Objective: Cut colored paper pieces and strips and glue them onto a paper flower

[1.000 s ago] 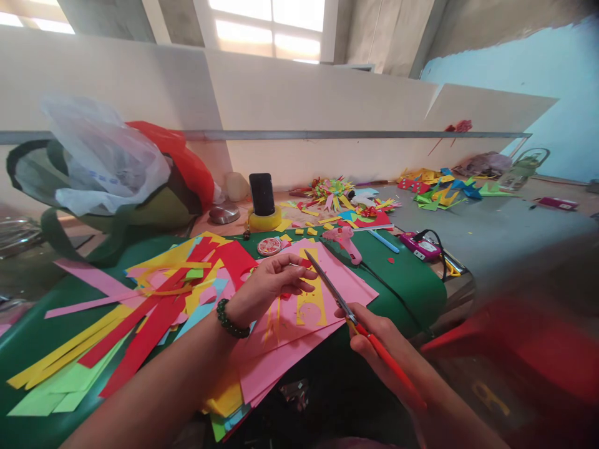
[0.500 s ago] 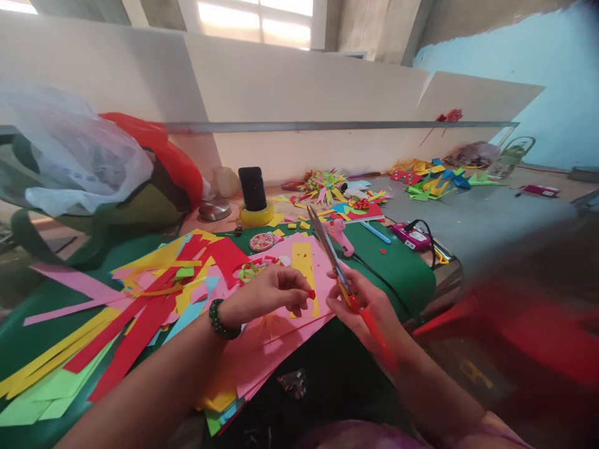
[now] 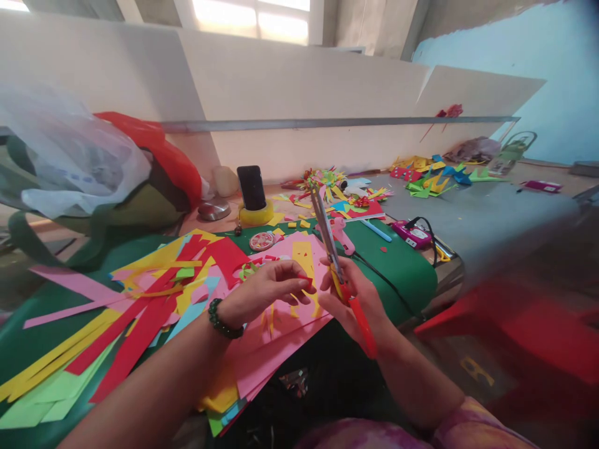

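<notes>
Since a second ago, you are tipping the scissors [image 3: 334,265] from a downward slant near your left fingers to point up and away, and your left hand [image 3: 269,288] is sitting a little apart from them. Take the pink paper stack [image 3: 262,358] as your landmark. Your right hand [image 3: 358,296] is gripping the scissors by the orange handles above the stack's right edge; whether the blades are meeting fully, you cannot tell. Your left thumb and fingertips are pinching a small red piece of paper [image 3: 307,282] over the stack, where a yellow strip [image 3: 304,254] is lying flat.

The stack is resting on a green covering [image 3: 397,265], which is carrying heaped coloured strips [image 3: 140,312] to the stack's left and a pink glue gun [image 3: 343,237] just beyond its far right corner. Beyond the stack, a phone [image 3: 251,189] is leaning upright in a yellow tape roll [image 3: 256,214], while fringed paper [image 3: 327,179] is lying near a pale wall panel [image 3: 304,81]. Well right of the stack, folded paper shapes [image 3: 435,184] are covering part of a grey surface [image 3: 505,209], and a blurred red stool [image 3: 515,330] is standing lower down. Behind everything, a bright window [image 3: 253,19] is glowing, and a blue wall [image 3: 552,68] is rising at far right.
</notes>
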`<state>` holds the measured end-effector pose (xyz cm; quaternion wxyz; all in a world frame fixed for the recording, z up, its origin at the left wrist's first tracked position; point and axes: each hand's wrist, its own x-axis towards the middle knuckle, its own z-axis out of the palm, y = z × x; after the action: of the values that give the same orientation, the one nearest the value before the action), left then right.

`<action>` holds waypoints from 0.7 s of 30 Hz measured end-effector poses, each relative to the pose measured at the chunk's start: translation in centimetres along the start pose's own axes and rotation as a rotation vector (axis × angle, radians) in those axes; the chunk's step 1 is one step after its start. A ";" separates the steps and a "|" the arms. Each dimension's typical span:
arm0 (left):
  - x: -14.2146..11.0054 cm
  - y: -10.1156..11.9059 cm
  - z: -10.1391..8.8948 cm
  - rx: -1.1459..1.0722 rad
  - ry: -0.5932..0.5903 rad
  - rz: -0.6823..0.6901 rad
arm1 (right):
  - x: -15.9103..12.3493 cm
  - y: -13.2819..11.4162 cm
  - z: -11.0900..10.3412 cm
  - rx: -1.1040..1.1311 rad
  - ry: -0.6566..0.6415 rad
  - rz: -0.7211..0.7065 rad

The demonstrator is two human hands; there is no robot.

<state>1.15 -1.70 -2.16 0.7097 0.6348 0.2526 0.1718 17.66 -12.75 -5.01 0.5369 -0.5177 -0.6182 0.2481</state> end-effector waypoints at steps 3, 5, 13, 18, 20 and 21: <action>0.1 0.1 -0.3 -0.109 0.077 -0.021 | -1.1 -0.6 -2.0 -0.105 -0.148 -0.047; 0.0 0.2 -0.4 -0.151 0.114 -0.028 | -2.0 -0.8 -3.1 -0.198 -0.188 -0.042; -0.1 0.7 -0.1 -0.222 0.153 0.002 | -3.4 -0.6 -3.8 -0.376 -0.397 0.140; 0.1 0.5 -0.1 -0.199 0.152 0.006 | -3.2 -0.7 -3.4 -0.339 -0.440 0.174; 0.1 0.5 -0.1 -0.195 0.155 0.009 | -3.1 -0.7 -3.4 -0.337 -0.440 0.162; 0.1 0.4 -0.1 -0.194 0.155 0.011 | -3.1 -0.6 -3.3 -0.342 -0.436 0.158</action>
<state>1.19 -1.46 -1.75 0.7453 0.5491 0.2856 0.2480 20.14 -16.62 -4.72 0.2752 -0.5819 -0.7096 0.2867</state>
